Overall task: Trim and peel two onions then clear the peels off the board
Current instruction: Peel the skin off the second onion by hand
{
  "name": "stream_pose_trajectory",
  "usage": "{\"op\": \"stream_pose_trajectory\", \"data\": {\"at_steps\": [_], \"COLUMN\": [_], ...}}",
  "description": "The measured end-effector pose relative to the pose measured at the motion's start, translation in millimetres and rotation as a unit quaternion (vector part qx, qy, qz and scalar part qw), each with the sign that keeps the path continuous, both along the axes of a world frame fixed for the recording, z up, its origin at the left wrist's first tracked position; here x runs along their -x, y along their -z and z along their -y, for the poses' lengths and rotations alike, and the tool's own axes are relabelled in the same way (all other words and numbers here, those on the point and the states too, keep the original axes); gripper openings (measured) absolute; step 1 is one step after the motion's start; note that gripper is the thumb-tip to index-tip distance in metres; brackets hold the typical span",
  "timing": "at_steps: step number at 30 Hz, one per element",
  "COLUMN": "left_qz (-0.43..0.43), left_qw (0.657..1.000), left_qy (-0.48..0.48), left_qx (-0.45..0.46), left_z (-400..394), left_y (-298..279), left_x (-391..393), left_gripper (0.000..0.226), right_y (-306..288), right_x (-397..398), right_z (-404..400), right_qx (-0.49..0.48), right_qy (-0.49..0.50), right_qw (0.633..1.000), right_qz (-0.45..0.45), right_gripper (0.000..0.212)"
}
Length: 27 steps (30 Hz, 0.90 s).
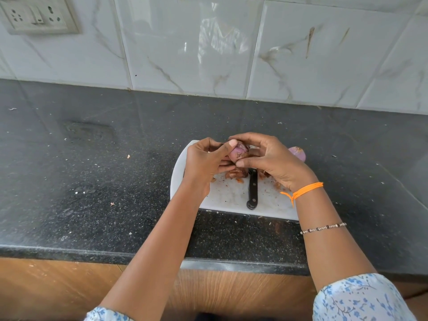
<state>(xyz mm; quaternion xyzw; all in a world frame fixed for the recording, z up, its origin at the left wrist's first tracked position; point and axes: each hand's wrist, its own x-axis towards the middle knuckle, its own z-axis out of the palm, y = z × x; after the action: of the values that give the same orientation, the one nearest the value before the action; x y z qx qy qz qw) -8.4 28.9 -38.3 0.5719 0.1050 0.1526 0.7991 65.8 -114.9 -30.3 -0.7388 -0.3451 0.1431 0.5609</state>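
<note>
The onion (238,154) sits just above centre of the frame, lifted off the white cutting board (185,181) and caught between both hands. Its pale purple flesh shows on the side facing the camera, with a brownish patch of skin or root end low on it; which way its long axis runs cannot be told, since fingers cover both ends.

The left hand (206,161) comes in from the left of the onion, thumb laid over its top left and fingers curled under it, so this grip carries the weight. The right hand (271,158) arches over from the right, fingers curved across the top and thumb and forefinger pinched low on the near side, seemingly at the edge of remaining skin. Both grips are closed on the same onion, touching it from opposite sides.

The coming move likely turns on this: the skin to strip lies under the right hand's pinch, so the pull would go rightward and down while the left hand holds or turns the bulb.

A second onion (297,152), already purple and bare-looking, lies on the far right of the board behind the right hand. Peels (234,173) lie scattered beneath the hands, and a black-handled knife (252,191) rests on the board, handle toward the camera. The board lies on the dark speckled tabletop (92,170).
</note>
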Motion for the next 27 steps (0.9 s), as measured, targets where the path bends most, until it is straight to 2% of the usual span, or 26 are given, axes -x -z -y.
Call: {"op": "stream_pose_trajectory", "data": {"at_steps": [7,12,22,27], "left_qz": [-0.005,-0.013,-0.008,-0.004], "left_qw": [1.000,0.999,0.999,0.999], "left_qy": [-0.009,0.027,0.033,-0.007], "left_qx": [0.015,-0.038,-0.007,-0.043], "left_z": [-1.7,0.6,-2.1,-4.6], "left_y": [0.8,-2.0,1.4,1.1], "left_x": [-0.3,-0.1,0.3,-2.0], "left_gripper": [0.011,0.029,0.002,0.019], "right_y": [-0.9,-1.6,-0.6,-0.3], "right_x": [-0.8,0.2,-1.5,-1.2], "right_z": [-1.0,0.4,3.4,1.1], "right_qx": [-0.030,-0.038,-0.017,-0.021], "right_qy": [0.008,0.003,0.002,0.003], "right_qw": [0.999,0.999,1.000,1.000], "right_qz": [-0.035,-0.037,-0.021,-0.015], "right_gripper": [0.047,0.044,0.043,0.042]}}
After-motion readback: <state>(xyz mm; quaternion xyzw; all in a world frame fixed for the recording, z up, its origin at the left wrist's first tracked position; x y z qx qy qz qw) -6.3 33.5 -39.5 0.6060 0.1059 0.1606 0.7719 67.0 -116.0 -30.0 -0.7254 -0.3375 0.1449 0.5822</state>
